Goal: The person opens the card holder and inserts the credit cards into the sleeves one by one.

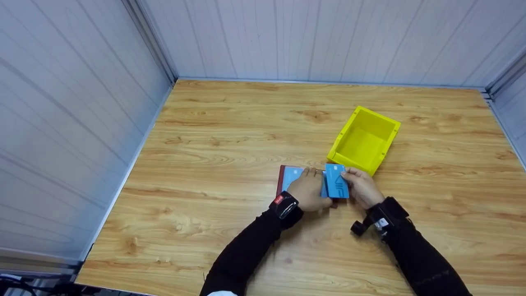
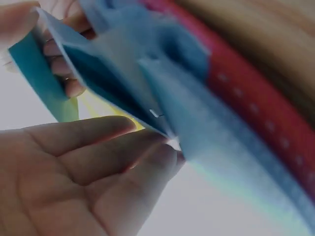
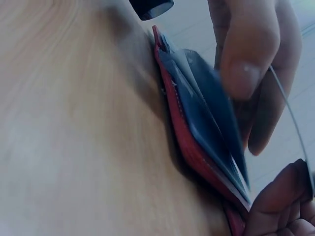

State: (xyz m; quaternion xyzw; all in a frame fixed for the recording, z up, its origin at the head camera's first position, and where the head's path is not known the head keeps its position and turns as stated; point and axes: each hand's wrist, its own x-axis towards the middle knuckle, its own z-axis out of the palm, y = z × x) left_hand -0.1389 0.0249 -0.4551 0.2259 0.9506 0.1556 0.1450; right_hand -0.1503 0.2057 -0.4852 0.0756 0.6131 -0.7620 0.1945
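A card holder with a red cover (image 1: pixel 280 179) and clear bluish sleeves (image 1: pixel 291 174) lies opened out on the table. Over it is my left hand (image 1: pixel 309 192), its thumb and fingertips pinching the edge of a sleeve page (image 2: pixel 197 123) that stands raised from the cover. My right hand (image 1: pixel 363 189) holds a blue card marked VIP (image 1: pixel 337 185) by its right side, above the holder's right end. Seen edge-on in the right wrist view, the card (image 3: pixel 291 115) is a thin line rising from my right fingers (image 3: pixel 280 201). My left hand hides much of the holder.
A yellow bin (image 1: pixel 363 142) stands just behind my right hand, its near corner close to the card. The wood-grain table (image 1: pixel 222 123) is bounded by pale panel walls (image 1: pixel 263 41) at the back and sides. Each wrist wears a black strapped camera.
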